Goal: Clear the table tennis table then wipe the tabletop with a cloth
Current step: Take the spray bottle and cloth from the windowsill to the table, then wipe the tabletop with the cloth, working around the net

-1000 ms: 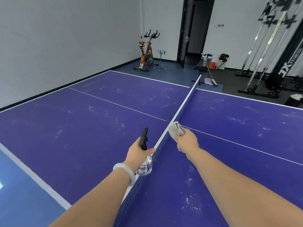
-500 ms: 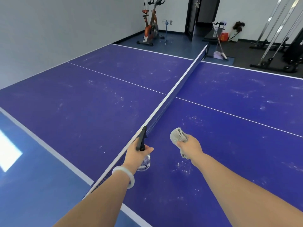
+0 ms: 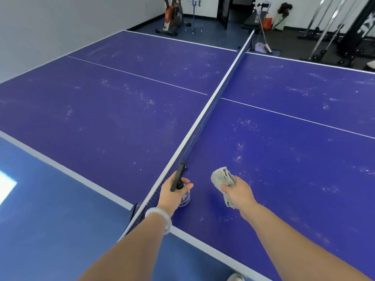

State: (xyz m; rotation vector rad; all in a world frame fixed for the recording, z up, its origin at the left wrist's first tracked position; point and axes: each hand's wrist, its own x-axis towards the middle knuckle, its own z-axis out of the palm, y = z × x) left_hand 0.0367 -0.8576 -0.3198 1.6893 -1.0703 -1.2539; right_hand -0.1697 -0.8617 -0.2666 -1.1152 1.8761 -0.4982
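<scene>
left hand (image 3: 172, 194) grips spray bottle (image 3: 179, 175), right hand (image 3: 239, 192) clutches grey cloth (image 3: 222, 177), dusty table (image 3: 294, 163), rack (image 3: 365, 25) lettering unreadable

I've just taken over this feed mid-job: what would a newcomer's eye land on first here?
The purple table tennis table fills the view, its top speckled with whitish smudges on both sides of the net, which runs diagonally from near to far. At the net's near end the left hand grips a spray bottle. Just to its right, the right hand holds a crumpled grey cloth.

An exercise bike (image 3: 172, 16), a broom (image 3: 263, 34) and a weight bench (image 3: 251, 20) stand in the background.
</scene>
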